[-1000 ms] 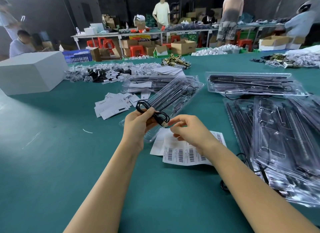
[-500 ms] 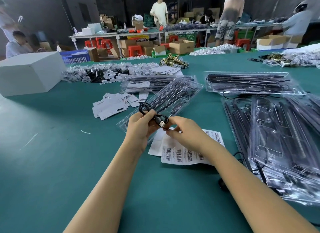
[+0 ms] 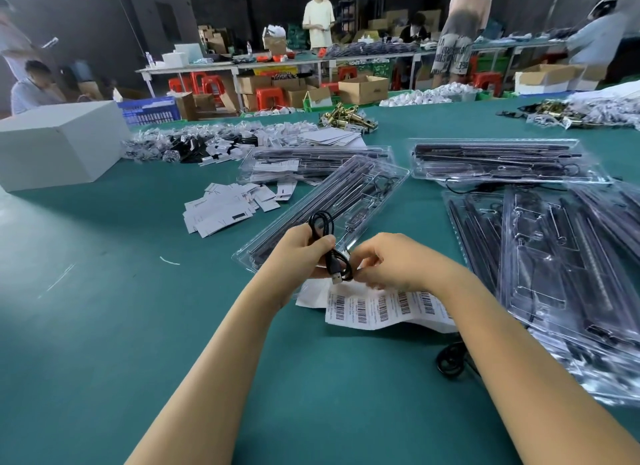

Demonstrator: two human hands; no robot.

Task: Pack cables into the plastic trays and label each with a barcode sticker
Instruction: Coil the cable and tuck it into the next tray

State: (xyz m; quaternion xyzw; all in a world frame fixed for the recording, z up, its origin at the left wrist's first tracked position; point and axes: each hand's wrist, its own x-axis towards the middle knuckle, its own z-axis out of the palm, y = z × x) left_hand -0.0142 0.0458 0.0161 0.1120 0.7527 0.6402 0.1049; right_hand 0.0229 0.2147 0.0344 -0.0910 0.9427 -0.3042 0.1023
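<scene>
My left hand grips a coiled black USB cable, whose loop sticks up above the fist and whose plug hangs below. My right hand pinches the cable's lower loop beside the plug. Just behind both hands lies a clear plastic tray, set diagonally, with dark parts inside. Under my right hand on the green table rests a white barcode sticker sheet.
Stacks of clear trays fill the right side, with more trays behind. A loose black cable coil lies by my right forearm. White cards are scattered left of the tray. A white box stands far left. People work at tables beyond.
Both hands have drawn slightly nearer to me with the cable. The plug has swung down below my left fist, and my right hand has closed on the lower loop.
</scene>
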